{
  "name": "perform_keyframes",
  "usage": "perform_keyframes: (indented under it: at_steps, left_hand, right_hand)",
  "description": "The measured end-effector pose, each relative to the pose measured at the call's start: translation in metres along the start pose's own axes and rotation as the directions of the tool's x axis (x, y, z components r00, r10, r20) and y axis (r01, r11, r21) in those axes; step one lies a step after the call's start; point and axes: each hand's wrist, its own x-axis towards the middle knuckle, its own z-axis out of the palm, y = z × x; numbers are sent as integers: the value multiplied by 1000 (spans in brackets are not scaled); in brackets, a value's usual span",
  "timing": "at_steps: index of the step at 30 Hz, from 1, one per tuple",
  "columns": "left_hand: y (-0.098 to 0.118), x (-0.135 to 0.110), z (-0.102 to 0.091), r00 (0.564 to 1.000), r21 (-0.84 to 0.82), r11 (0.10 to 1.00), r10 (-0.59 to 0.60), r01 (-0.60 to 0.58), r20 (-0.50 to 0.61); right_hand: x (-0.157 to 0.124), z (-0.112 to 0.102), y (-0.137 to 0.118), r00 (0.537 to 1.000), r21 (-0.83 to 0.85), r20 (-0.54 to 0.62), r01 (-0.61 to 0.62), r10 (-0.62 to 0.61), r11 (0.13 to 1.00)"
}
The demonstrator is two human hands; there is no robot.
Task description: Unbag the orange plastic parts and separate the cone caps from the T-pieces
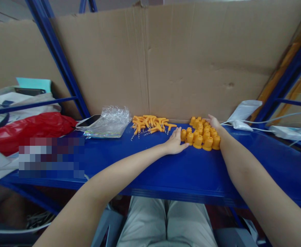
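Several yellow-orange plastic caps point(198, 141), bell-shaped with a flared base, stand upright in a close group on the blue tabletop point(150, 168). Against the group's left side my left hand point(175, 142) rests with fingers stretched out and thumb apart. My right hand point(214, 122) is at the far right side of the same group, fingers extended along it; part of that hand is hidden by its wrist and the caps. To the left of my left hand lies a loose pile of corkscrews point(150, 123) with yellow-orange T-shaped handles and thin metal spirals.
Clear plastic packaging point(111, 123) and a phone-like dark object point(91, 120) lie left of the pile. A red bag point(37, 128) sits farther left. A white plastic-wrapped item point(244, 111) and cables are at right. Cardboard point(191, 61) closes off the back between blue posts point(62, 65).
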Motion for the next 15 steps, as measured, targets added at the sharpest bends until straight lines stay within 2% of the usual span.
perform_keyframes:
  at_steps: [6,9,12,15]
  left_hand:
    - [-6,-8,-26,996,106,992,-79,74,48]
    - [-16,-13,-43,995,207,974,-90,96,-39]
    - [-29,-18,-56,979,330,928,-123,172,-165]
    - [-42,-22,-64,958,414,871,-189,264,-215]
  right_hand:
    - [4,7,6,999,-63,28,30,-29,998]
    - [10,4,6,999,-108,-2,47,-47,993]
    - [16,-3,4,990,-124,-131,43,-59,991]
    - [17,-12,1,973,-120,-222,44,-70,992]
